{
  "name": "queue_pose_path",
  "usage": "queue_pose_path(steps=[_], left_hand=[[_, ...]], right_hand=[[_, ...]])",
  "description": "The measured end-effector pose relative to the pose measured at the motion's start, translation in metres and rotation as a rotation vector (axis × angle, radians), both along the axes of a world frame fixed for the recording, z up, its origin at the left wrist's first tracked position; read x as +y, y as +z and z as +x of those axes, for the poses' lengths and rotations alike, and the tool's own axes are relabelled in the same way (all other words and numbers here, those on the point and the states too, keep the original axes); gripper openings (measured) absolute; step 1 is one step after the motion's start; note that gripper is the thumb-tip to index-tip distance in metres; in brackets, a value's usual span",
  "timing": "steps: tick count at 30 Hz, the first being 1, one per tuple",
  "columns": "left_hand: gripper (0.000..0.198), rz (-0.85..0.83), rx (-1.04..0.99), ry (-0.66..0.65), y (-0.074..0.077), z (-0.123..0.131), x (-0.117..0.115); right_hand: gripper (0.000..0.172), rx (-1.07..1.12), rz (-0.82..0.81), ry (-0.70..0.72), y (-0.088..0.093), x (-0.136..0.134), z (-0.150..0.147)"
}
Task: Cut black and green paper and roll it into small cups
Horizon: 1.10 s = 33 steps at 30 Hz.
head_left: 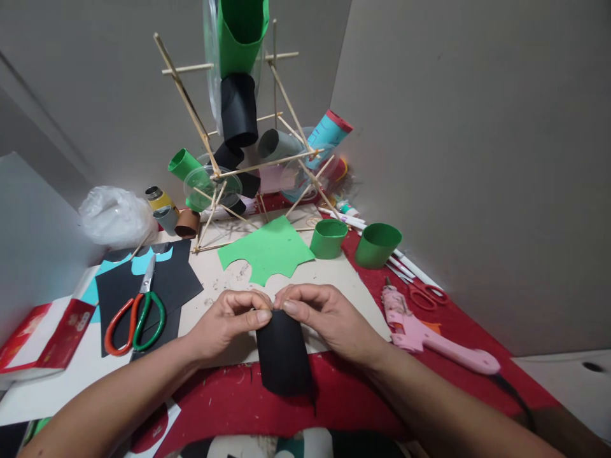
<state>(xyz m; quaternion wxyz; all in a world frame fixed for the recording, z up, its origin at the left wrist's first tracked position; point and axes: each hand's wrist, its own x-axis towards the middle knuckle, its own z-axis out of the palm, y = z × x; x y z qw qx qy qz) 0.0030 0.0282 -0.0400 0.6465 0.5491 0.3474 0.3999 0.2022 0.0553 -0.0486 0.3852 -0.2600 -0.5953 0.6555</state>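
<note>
My left hand and my right hand meet at the middle of the table, thumbs and fingers pinching the upper edge of a piece of black paper. The paper hangs down toward me and looks slightly curved. Just beyond my fingers lies a green paper sheet with rounded cut-outs along its near edge. Two green paper cups stand to its right. Scissors with one red and one green handle rest on black sheets left of my left hand.
A wooden stick frame carrying green and black paper cups stands at the back. A pink glue gun with a cord lies on the right, near red-handled scissors. A plastic bag and a red box are on the left.
</note>
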Motion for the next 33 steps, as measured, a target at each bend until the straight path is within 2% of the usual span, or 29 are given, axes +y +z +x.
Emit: queue_pose_path(steps=[6, 10, 17, 22, 26, 33], left_hand=[[0.020, 0.017, 0.053, 0.014, 0.0019, 0.0016, 0.0012], [0.022, -0.008, 0.000, 0.011, 0.0036, 0.0012, 0.0019], [0.024, -0.150, -0.101, 0.057, -0.0013, -0.0023, 0.0030], [0.026, -0.088, 0.007, 0.024, -0.0025, -0.0042, 0.0057], [0.020, -0.063, 0.086, 0.037, -0.0010, -0.0051, 0.0070], [0.025, -0.239, -0.125, 0.087, 0.0004, -0.0040, 0.0099]], right_hand=[[0.034, -0.015, -0.005, 0.013, -0.0006, -0.0008, -0.0011], [0.034, -0.001, 0.018, -0.053, -0.0005, 0.0007, -0.0005], [0.029, 0.035, -0.046, -0.039, -0.0027, 0.0024, -0.0003], [0.030, 0.047, -0.097, -0.033, -0.0038, 0.0013, -0.0008], [0.033, 0.006, -0.121, -0.027, -0.0032, 0.0009, -0.0012], [0.037, 0.014, -0.102, -0.055, -0.0034, 0.0039, 0.0005]])
